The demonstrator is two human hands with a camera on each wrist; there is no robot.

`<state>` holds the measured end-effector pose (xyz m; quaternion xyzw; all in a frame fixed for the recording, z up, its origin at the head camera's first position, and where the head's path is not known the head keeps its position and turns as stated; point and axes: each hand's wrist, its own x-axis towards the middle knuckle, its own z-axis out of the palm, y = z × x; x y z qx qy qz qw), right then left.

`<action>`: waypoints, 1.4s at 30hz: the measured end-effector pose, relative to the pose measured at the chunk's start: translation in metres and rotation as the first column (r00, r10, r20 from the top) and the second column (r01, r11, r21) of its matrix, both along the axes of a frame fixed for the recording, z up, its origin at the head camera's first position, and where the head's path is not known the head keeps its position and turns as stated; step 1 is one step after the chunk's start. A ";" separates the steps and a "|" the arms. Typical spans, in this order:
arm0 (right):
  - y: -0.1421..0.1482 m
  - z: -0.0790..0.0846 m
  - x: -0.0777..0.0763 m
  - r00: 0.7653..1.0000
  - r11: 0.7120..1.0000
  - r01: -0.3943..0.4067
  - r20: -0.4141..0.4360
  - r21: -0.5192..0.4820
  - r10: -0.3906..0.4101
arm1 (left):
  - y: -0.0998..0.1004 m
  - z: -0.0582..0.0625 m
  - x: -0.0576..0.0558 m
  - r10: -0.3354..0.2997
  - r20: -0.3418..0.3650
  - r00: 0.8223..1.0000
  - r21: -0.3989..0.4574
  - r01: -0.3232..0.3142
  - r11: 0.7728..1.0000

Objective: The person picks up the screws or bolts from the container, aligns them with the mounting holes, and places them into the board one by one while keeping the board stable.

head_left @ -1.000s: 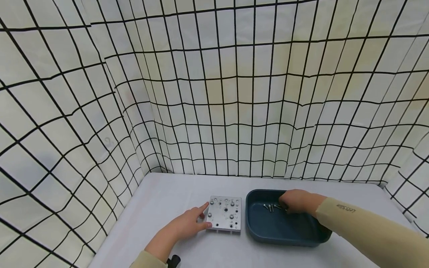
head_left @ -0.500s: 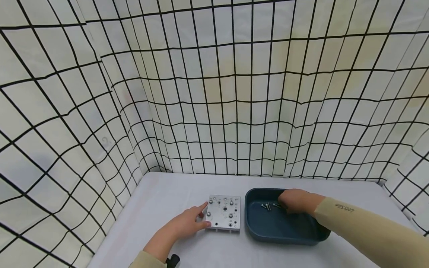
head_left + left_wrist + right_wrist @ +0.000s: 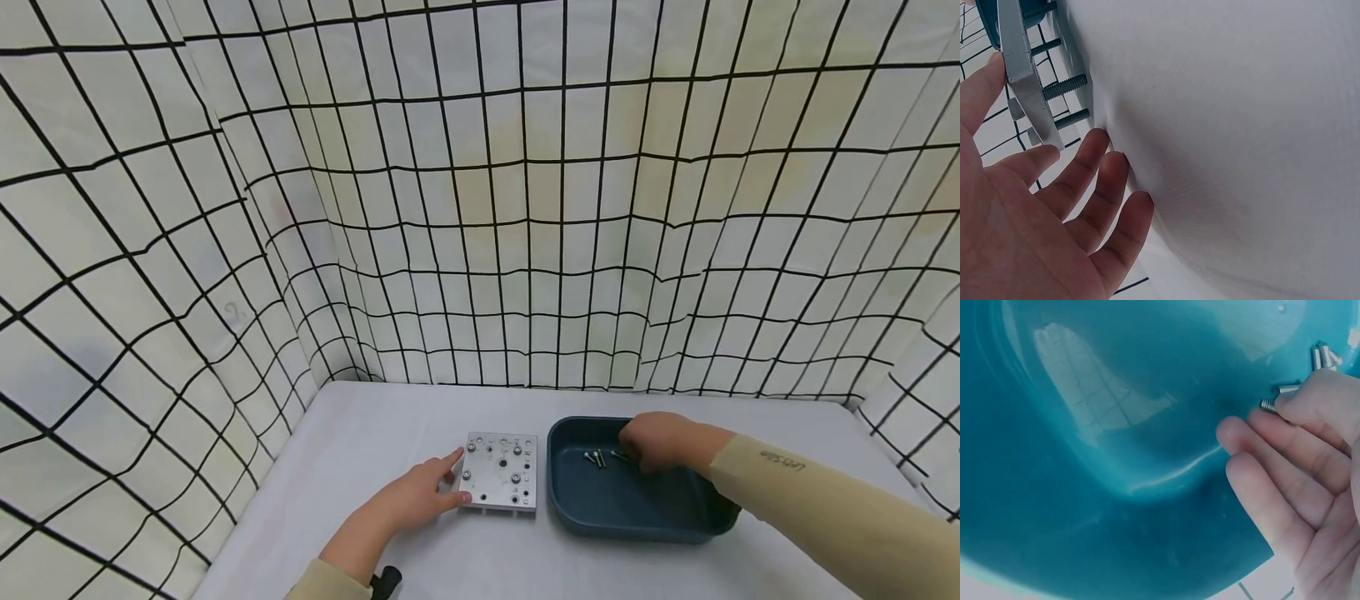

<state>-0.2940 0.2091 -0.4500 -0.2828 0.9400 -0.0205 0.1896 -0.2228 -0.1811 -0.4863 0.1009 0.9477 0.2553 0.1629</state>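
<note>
A square metal plate (image 3: pixel 491 475) with holes and several bolts lies on the white-covered table. My left hand (image 3: pixel 420 496) touches its left side, forefinger near the far corner and thumb at the near one. In the left wrist view threaded bolt ends (image 3: pixel 1065 86) stick out beneath the plate (image 3: pixel 1022 75), and the other fingers spread relaxed beside it. My right hand (image 3: pixel 660 442) reaches into a dark blue tray (image 3: pixel 637 532). In the right wrist view its thumb and a finger pinch a screw (image 3: pixel 1268 405), whose threaded end shows. More loose screws (image 3: pixel 1324 357) lie close by.
The tray stands just right of the plate, with a narrow gap between. A black object (image 3: pixel 386 582) shows by the left sleeve. White walls with a black grid (image 3: pixel 525 250) enclose the table (image 3: pixel 390 417) behind and at the sides.
A few loose screws in the tray have shifted slightly beside my right hand, which stays at the tray's far side. My left hand and the plate keep their places.
</note>
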 end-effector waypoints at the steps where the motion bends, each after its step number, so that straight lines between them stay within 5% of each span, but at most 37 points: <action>1: 0.000 0.001 0.000 1.000 1.000 -0.008 -0.006 -0.005 0.008 | 0.000 0.000 0.000 0.001 0.000 1.000 0.000 -0.001 1.000; 42: -0.007 0.021 0.000 0.993 0.940 -0.116 -0.046 -0.322 0.107 | -0.001 0.000 -0.005 -0.024 0.002 1.000 -0.007 0.024 1.000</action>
